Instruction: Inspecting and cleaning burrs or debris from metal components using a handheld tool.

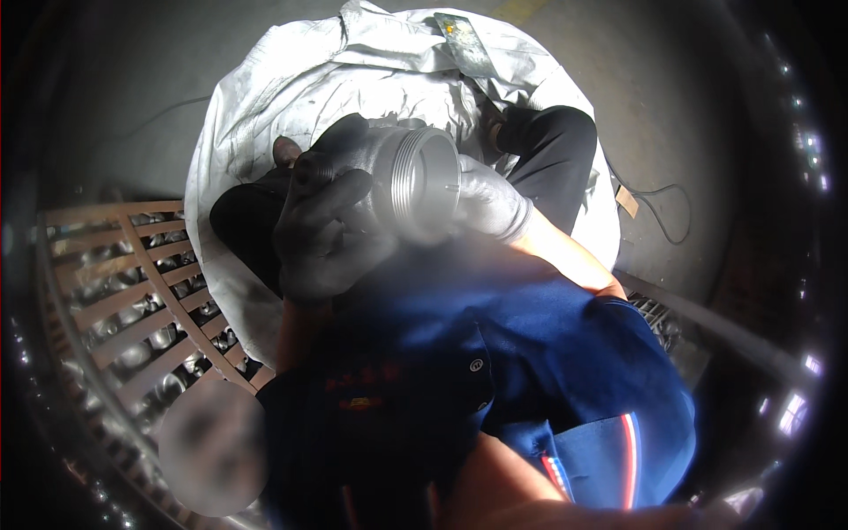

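One threaded housing (386, 179) is grasped by the left hand (322, 234); at the housing's right, the right hand's (492, 201) grip cannot be told.

Past the obstructing metal housing (399, 177), white sheeting (380, 91) lies open between 2 legs (556, 155).

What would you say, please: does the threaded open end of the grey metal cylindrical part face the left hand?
No, its threaded open end faces rightward, toward the grey-gloved right hand.
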`<state>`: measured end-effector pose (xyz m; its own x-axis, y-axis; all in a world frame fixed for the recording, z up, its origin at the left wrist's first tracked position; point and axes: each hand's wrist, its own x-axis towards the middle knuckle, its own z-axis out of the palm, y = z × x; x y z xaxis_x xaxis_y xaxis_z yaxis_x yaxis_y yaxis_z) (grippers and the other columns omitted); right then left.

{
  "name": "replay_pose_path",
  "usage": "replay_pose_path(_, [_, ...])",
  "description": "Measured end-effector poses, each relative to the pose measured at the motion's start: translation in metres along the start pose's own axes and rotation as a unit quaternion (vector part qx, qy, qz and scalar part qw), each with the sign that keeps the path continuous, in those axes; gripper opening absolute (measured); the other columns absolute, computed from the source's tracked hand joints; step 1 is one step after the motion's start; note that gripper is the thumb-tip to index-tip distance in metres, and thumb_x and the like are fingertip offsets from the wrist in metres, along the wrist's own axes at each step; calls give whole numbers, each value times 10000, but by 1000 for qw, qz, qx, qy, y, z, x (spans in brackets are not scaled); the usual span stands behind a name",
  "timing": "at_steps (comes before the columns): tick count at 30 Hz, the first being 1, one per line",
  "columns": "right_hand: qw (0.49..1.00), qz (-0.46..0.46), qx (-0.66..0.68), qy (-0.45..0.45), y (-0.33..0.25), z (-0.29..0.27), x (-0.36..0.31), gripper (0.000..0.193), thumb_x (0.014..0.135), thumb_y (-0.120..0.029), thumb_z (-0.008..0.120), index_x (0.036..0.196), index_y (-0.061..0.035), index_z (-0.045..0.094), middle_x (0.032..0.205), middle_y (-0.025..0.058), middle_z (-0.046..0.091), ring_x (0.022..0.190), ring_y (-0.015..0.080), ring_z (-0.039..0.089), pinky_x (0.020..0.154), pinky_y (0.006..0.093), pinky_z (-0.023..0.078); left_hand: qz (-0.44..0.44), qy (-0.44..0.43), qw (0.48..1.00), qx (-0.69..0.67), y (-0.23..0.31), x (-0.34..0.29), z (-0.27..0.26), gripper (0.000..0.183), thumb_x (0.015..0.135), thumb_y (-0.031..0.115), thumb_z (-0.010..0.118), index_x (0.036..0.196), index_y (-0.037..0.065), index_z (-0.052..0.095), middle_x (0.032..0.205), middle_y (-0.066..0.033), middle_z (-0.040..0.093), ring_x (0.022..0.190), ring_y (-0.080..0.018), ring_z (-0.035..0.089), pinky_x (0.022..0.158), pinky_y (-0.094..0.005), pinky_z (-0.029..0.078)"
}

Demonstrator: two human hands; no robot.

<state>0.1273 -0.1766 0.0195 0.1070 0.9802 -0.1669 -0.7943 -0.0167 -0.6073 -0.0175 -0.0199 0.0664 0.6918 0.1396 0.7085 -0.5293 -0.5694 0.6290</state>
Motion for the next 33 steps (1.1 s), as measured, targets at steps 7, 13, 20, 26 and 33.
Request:
replay_pose_path(7, [990,-12,-105,89,-19,15,-6,245,846,-175,603,1037,-22,588,710,-28,533,501,20,351,440,173,265,-126,25,981,145,-12,0,-1,457,661,36,649,1100,-33,543,1016,-94,562,958,-198,508,927,-344,333])
replay_pose_path(13, [924,-46,-274,261,-16,2,3,197,824,-190,623,897,-8,633,716,5,601,605,59,523,543,208,407,-433,167,866,-188,-34,-25,17,496,789,-15,563,1267,-5,431,1129,-69,532,1042,-150,504,903,-277,397])
replay_pose_path(20, [915,-27,-261,305,9,-19,8,231,837,-242,606,760,-25,628,683,9,585,579,61,508,536,214,402,-283,74,920,261,-21,-28,50,505,736,67,648,1217,29,499,978,-129,553,966,-260,534,859,-354,426])
replay_pose_path(26, [910,-9,-270,315,20,-28,9,193,819,-188,610,868,-2,629,653,22,584,542,39,489,466,200,385,-210,-68,888,404,-36,-8,54,448,700,175,622,1127,70,532,1058,-114,542,1008,-314,495,858,-419,412])
replay_pose_path(33, [841,-7,-465,277,21,-18,6,239,817,-172,575,975,-5,642,878,141,662,805,188,629,701,305,482,-380,-80,884,262,-76,-58,63,362,771,223,597,1091,57,564,963,-174,617,854,-366,572,755,-437,456])
